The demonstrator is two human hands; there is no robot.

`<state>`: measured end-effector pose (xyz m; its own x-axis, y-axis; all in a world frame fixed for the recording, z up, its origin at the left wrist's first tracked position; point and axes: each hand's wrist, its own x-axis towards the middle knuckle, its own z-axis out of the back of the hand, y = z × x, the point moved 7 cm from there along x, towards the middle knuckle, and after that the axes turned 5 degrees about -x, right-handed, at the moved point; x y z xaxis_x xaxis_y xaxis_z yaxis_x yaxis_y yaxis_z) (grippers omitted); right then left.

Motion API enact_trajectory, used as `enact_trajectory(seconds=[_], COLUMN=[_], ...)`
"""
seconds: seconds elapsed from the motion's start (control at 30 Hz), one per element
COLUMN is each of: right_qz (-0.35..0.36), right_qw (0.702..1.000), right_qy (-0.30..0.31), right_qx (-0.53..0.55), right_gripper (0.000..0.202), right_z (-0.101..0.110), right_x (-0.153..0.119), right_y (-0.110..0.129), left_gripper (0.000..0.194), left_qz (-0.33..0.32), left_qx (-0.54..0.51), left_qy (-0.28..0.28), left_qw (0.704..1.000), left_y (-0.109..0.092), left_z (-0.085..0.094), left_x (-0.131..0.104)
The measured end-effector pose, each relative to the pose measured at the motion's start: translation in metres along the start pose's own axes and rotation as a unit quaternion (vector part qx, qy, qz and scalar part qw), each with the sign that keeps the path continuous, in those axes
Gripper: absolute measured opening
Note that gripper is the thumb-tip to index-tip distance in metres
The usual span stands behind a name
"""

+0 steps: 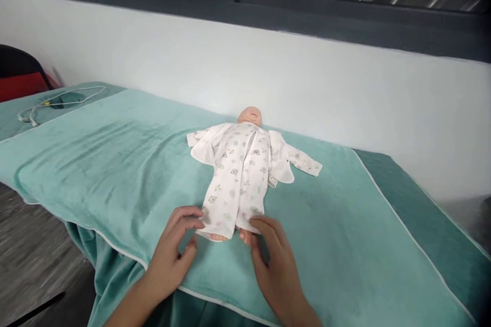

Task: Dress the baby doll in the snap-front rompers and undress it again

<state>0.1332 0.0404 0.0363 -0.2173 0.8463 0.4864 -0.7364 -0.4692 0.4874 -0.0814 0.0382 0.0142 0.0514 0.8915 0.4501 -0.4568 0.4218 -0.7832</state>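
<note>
Here we are over a baby doll (pixel 240 173) lying on its back on a teal towel (pixel 115 163), dressed in a white printed sleepsuit (pixel 238 179), head towards the wall (pixel 345 102) and bare feet towards the person. Its long axis runs straight away from the body, near enough down the middle between both hands, so neither hand has the clear advantage. The left hand (pixel 174 253) sits at the doll's foot end on the left side, fingers (pixel 192 217) loosely curled and a little apart, tips touching the hem of that trouser leg, with the thumb lower and not yet closed on the cloth. The right hand (pixel 274 260) mirrors it on the other side, fingers (pixel 264 225) lying close together on the hem of the other leg, just above the small foot peeping out; whether it actually pinches the fabric I cannot tell. The sleepsuit front is open down the chest, sleeves flung out flat to either side, the one on the right reaching further across the towel. Plenty of bare towel to left and right of the doll. The near edge of the worktop (pixel 441 225) runs just under the wrists, towel draping over it, so there is little room to draw back. A white cable (pixel 57 99) lies well apart, far left.
</note>
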Motion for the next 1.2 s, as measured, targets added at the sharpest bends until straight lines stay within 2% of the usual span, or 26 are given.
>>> enact_trajectory(seconds=[0.1, 0.17, 0.27, 0.4, 0.6, 0.77, 0.9, 1.1, 1.2], right_qz=[-0.060, -0.075, -0.072, -0.057, -0.054, -0.071, -0.043, 0.012, -0.001], right_qw=[0.997, 0.996, 0.997, 0.996, 0.985, 0.984, 0.991, 0.994, 0.994], right_qy=[-0.021, -0.026, -0.017, -0.008, -0.016, 0.002, 0.004, 0.053, 0.044], right_qx=[-0.034, -0.043, -0.027, 0.074, 0.165, 0.165, 0.126, 0.091, 0.098], right_gripper=[0.036, 0.031, 0.017, 0.011, 0.006, 0.007, 0.009, 0.011, 0.011], right_z=[-0.005, -0.010, -0.012, -0.004, 0.008, 0.003, 0.010, 0.012, 0.010], right_x=[-0.008, -0.009, -0.004, 0.003, 0.004, 0.002, -0.009, -0.028, -0.026], right_y=[-0.026, -0.034, -0.036, -0.027, -0.019, -0.027, -0.032, -0.026, -0.024], left_gripper=[0.031, 0.035, 0.033, 0.024, 0.020, 0.011, 0.010, 0.041, 0.041], left_qz=[-0.050, -0.085, -0.108, -0.112, -0.098, -0.096, -0.129, -0.108, -0.090], left_qx=[0.021, 0.062, 0.139, 0.200, 0.174, 0.151, 0.142, 0.225, 0.249], left_qy=[0.026, 0.056, 0.085, 0.100, 0.135, 0.103, 0.070, 0.066, 0.059], left_qw=[0.998, 0.993, 0.981, 0.968, 0.970, 0.978, 0.979, 0.966, 0.963], left_y=[-0.022, -0.036, -0.045, -0.046, -0.043, -0.048, -0.055, -0.040, -0.034], left_z=[-0.019, -0.037, -0.058, -0.071, -0.077, -0.073, -0.065, -0.062, -0.062], left_x=[0.010, 0.019, 0.030, 0.034, 0.028, 0.027, 0.019, 0.003, 0.004])
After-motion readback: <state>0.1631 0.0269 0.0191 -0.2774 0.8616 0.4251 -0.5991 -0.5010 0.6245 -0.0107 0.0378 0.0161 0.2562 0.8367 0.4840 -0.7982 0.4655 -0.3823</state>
